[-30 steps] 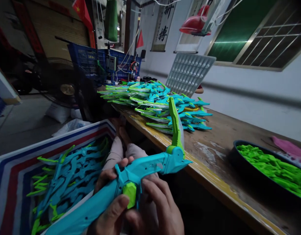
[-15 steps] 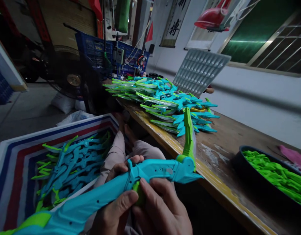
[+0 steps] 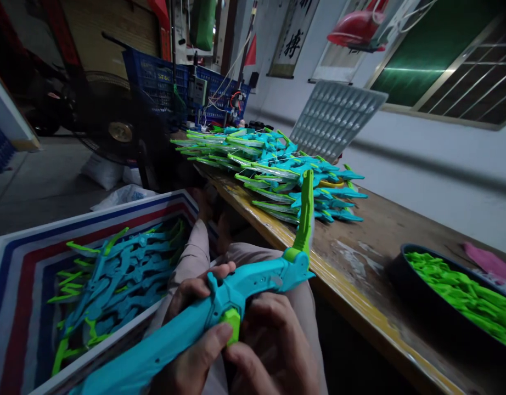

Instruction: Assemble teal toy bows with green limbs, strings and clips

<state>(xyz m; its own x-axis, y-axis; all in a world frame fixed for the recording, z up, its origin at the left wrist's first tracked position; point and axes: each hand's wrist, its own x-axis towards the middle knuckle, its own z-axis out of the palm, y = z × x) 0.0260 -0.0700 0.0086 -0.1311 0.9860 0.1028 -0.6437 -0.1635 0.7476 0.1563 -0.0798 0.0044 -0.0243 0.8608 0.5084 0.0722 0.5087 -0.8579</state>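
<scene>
A blue plastic toy bow (image 3: 183, 323) with a lime-green limb (image 3: 305, 214) standing up at its far end lies slantwise over my lap. My left hand (image 3: 195, 351) is wrapped around its middle, fingers behind and thumb in front. A small lime-green plastic piece (image 3: 232, 323) sticks out from the bow's middle, under my left thumb tip. Curled close beside that piece is my right hand (image 3: 281, 340), its fingers bent and thumb at the piece's lower edge. How far the piece sits in the bow is hidden.
A heap of blue-green toy bows (image 3: 277, 159) covers part of the wooden table (image 3: 364, 241). A dark basin (image 3: 395, 274) of green pieces stands at right. On the left, a striped-lined box (image 3: 20, 269) holds more bows. Beyond are a fan (image 3: 119, 131) and a blue crate (image 3: 154, 82).
The bow's far end has swung left and slightly down, tilting the bow. My right fingers have drawn back off its front face, and more of the small green piece shows.
</scene>
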